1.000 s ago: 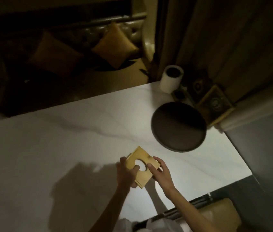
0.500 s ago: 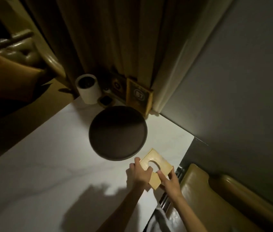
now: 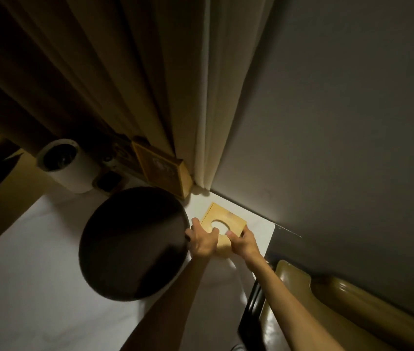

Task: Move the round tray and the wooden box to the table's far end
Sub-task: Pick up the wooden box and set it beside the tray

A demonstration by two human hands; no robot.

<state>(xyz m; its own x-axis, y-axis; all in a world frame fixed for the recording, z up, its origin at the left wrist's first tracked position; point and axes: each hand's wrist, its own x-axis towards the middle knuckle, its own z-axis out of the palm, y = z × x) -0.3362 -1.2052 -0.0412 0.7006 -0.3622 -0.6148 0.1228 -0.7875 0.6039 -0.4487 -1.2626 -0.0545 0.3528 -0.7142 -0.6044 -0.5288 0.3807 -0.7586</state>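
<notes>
Wooden box (image 3: 222, 225): pale, smooth-grained, square, with an oval cutout in its top face; set on the tabletop (image 3: 36, 287) near the far corner, where curtain (image 3: 124, 84) meets grey wall (image 3: 340, 122). Left hand (image 3: 204, 239) clasps its near-left edge, right hand (image 3: 242, 240) its near-right edge, thumb at the cutout's rim. Round tray (image 3: 132, 243): dark, matte, shallow-rimmed disc, lying flat just left of the box, its rim touching the left hand. Tabletop: white stone-like slab, faintly veined. White cylinder (image 3: 67, 164): hollow dark core, standing behind the tray. Yellow-framed card (image 3: 162, 171): leaning upright against the curtain. Curtain: heavy, vertically pleated fabric. Glossy padded seat (image 3: 327, 312) beside the tabletop's right edge.
</notes>
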